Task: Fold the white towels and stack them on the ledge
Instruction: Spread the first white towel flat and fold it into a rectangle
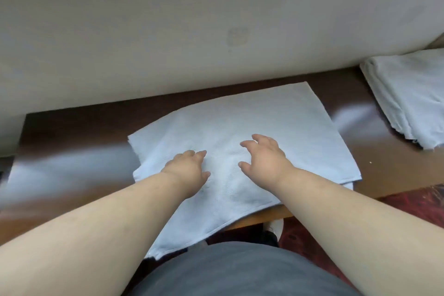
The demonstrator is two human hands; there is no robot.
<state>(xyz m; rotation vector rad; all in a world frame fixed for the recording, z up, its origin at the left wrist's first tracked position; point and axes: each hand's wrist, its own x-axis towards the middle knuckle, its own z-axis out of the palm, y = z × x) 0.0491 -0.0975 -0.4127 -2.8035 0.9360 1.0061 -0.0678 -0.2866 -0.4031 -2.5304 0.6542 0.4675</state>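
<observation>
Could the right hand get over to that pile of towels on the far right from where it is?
Probably yes: the right hand is open over the spread towel, holding nothing, and only bare ledge lies between it and the pile.

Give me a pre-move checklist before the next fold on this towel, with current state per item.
1. Both hands on the towel: ok. The left hand and right hand are over the middle of the white towel, open, gripping nothing.
2. Towel lying flat: ok, no big wrinkles visible.
3. Towel fully supported: not ok. Its near corner hangs over the front edge of the wooden ledge.
4. Layers aligned: not ok. A lower layer peeks out at the right edge.
5. Stack spot ready: ok. The stack of folded towels sits on the right, apart from this towel.
6. Number of folds done: cannot tell.
</observation>
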